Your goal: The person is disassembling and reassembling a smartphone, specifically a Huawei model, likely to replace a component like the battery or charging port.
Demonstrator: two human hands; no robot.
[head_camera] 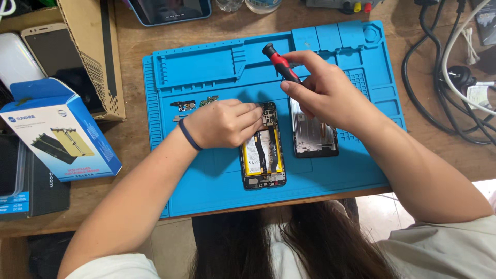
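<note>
Fingers of left hand (225, 124) are pinning the opened phone (263, 152) onto the blue mat (217, 181), steadying it; right hand (323, 93) is gripping a red screwdriver (279, 64) just above the phone.

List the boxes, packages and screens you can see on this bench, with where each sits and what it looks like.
Blue and white carton: left of the blue mat, rectangular, tool picture on top.
Brown cardboard box: upper left, open, phones inside.
Tablet screen: top edge, dark, blue-framed.
Dark flat packages: far left, stacked, blue labels.
Removed phone panel: on the mat, under the right hand.
</note>
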